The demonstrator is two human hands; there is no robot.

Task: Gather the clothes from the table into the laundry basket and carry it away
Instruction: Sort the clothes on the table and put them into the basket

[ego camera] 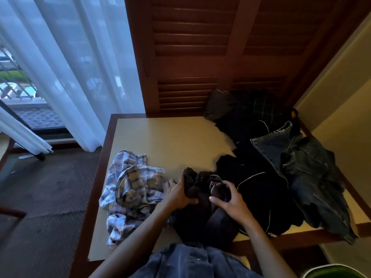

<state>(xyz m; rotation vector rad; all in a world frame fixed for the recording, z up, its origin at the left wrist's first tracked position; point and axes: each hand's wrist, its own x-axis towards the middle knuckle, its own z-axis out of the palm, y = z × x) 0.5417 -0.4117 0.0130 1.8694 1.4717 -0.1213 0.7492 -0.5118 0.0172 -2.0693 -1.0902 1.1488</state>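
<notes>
Clothes lie spread over a beige table (170, 141) with a dark wooden rim. A blue and white plaid shirt (130, 189) is crumpled at the near left. In front of me sits a bundle of dark clothes (200, 189); my left hand (178, 194) grips its left side and my right hand (228, 199) grips its right side. A black garment with white piping (259, 189) lies to the right, then a dark denim jacket (305, 167), and a dark plaid garment (251, 109) at the far right. The green and white rim of the laundry basket (333, 270) shows at the bottom right.
Louvred wooden doors (200, 47) stand behind the table. White sheer curtains (70, 67) hang at the left over a glass door. Dark carpet (50, 187) covers the floor on the left, with chair parts at the left edge. A yellow wall is on the right.
</notes>
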